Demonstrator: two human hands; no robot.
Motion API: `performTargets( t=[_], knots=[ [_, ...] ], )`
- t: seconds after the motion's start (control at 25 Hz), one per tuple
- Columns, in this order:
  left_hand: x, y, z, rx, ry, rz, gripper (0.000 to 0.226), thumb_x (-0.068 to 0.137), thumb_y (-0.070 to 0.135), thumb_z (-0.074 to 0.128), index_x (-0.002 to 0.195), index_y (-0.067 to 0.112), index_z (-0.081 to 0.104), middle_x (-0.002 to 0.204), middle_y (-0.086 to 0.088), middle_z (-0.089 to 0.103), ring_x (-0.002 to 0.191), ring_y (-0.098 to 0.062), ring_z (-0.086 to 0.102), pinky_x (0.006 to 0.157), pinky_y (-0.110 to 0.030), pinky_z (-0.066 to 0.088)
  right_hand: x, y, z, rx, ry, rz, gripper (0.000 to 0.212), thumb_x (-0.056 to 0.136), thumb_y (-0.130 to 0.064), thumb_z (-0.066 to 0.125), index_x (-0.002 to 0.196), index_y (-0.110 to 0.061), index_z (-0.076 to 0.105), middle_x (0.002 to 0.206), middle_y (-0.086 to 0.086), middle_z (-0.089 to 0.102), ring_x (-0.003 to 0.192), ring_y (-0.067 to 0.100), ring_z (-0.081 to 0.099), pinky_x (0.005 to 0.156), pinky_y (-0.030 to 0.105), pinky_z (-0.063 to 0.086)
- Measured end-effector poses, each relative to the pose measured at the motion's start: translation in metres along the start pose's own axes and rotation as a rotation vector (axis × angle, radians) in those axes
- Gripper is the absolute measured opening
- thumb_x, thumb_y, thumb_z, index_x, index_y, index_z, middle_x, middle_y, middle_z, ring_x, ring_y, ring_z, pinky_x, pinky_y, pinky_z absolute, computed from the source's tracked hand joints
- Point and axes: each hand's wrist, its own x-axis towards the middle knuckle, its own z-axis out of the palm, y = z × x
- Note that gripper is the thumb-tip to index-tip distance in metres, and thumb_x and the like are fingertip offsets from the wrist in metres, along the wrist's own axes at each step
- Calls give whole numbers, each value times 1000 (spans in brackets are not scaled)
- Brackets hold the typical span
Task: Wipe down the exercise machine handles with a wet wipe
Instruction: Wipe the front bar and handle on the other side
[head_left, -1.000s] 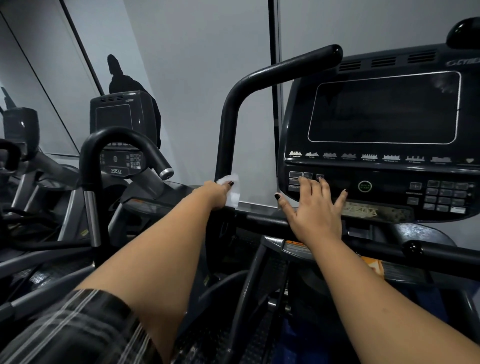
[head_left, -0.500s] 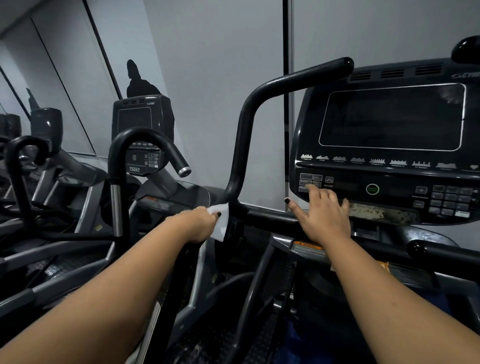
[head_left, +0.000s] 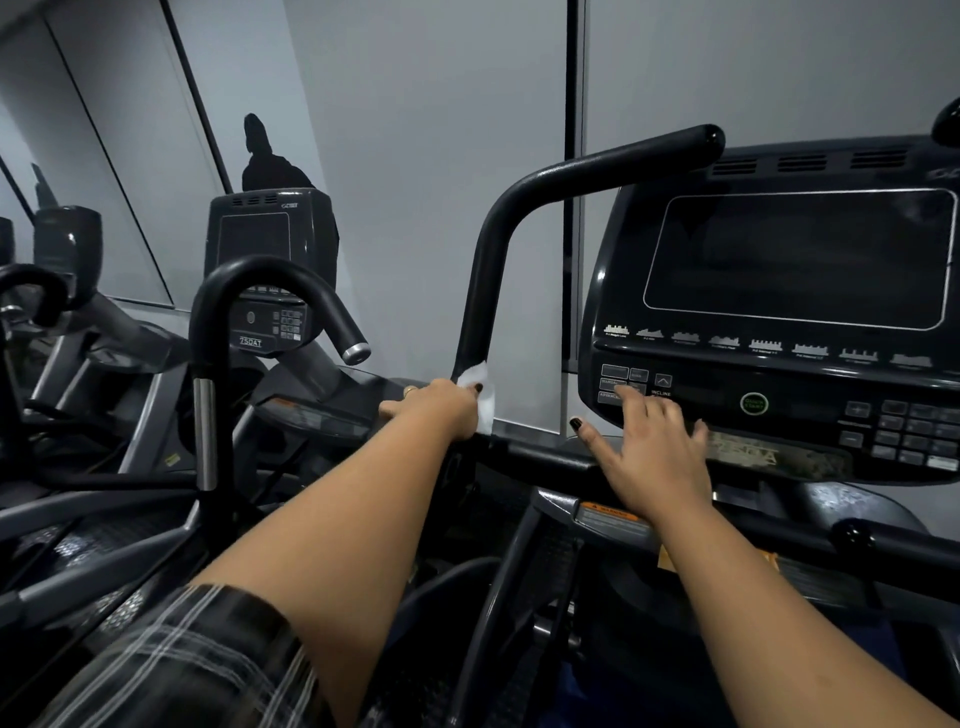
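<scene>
- Now the left hand (head_left: 436, 408) grips the wipe (head_left: 482, 389) round the foot of the bent handle (head_left: 485, 280), fingers curled about both.
- The right hand (head_left: 657, 457) rests on the console (head_left: 779, 426), fingers spread and straight, holding nothing.
- Probably early in the job: the handle's upper bar and any other handles are left.
- No tub or packet for wipes shows.
</scene>
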Motion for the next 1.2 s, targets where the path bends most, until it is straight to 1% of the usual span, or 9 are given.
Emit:
performTargets(
  t=[0.12, 0.24, 0.4, 0.56, 0.68, 0.8, 0.96, 1.08, 1.2],
  knots=[
    [8, -8, -7, -341, -74, -37, 68, 101, 54, 21, 155, 14, 19, 159, -15, 25, 145, -37, 25, 116, -48, 20, 2, 0, -2, 41, -11, 5, 86, 81, -80, 15, 147, -27, 29, 146, -3, 45, 140, 22, 30, 113, 63, 20],
    [-7, -17, -12, -410, -108, -47, 68, 105, 50, 13, 154, 3, 18, 161, -19, 18, 148, -34, 19, 119, -42, 12, 0, -1, -5, 55, -1, 5, 89, 79, -81, 11, 146, -27, 31, 145, -3, 46, 140, 22, 31, 113, 64, 18],
    [-27, -35, -8, -266, -83, 2, 60, 107, 40, 9, 155, 4, 17, 162, -18, 18, 149, -32, 17, 119, -40, 10, -1, -4, -6, 44, -4, 17, 83, 84, -79, 19, 147, -25, 31, 145, -2, 46, 140, 23, 31, 113, 64, 17],
    [-38, -64, 15, -156, -31, 52, 65, 101, 48, 9, 152, 12, 29, 153, -19, 36, 139, -37, 35, 115, -48, 25, -5, -2, -6, 25, -12, 4, 81, 85, -77, 20, 146, -25, 33, 147, -1, 46, 142, 23, 29, 115, 64, 13],
    [-64, -69, 31, 91, 83, -27, 51, 100, 46, 26, 137, 15, 41, 138, -10, 50, 132, -31, 40, 102, -47, 34, -10, -3, -9, 76, 0, -24, 72, 89, -72, 25, 143, -27, 38, 145, -4, 48, 143, 19, 28, 116, 64, 6],
    [-79, -53, 29, 225, 148, -58, 41, 97, 34, 43, 132, 13, 42, 132, -7, 54, 128, -28, 42, 96, -44, 36, -34, -15, -13, 209, 154, -46, 57, 93, -60, 34, 136, -25, 47, 140, -4, 51, 141, 19, 30, 118, 60, -1],
    [-64, -38, 22, 128, 137, -55, 44, 88, 15, 53, 130, 8, 40, 127, -11, 58, 119, -33, 54, 100, -46, 36, -114, -48, 2, 467, 320, -11, 43, 87, -44, 44, 121, -22, 58, 122, -5, 58, 128, 20, 43, 113, 55, 29],
    [-53, -18, 18, 184, 182, -3, 44, 89, 16, 54, 130, 6, 40, 118, -8, 60, 111, -30, 59, 102, -46, 35, -164, -52, 15, 622, 129, -3, 29, 88, -30, 59, 117, -27, 58, 112, -22, 49, 116, 9, 47, 101, 39, 43],
    [-32, -6, 16, 180, 150, -1, 44, 88, 17, 53, 129, 7, 41, 113, -7, 62, 106, -31, 61, 97, -47, 35, -198, -44, 14, 678, -80, 14, 36, 89, -22, 65, 112, -45, 50, 113, -23, 48, 111, -10, 45, 93, 18, 43]
  ],
)
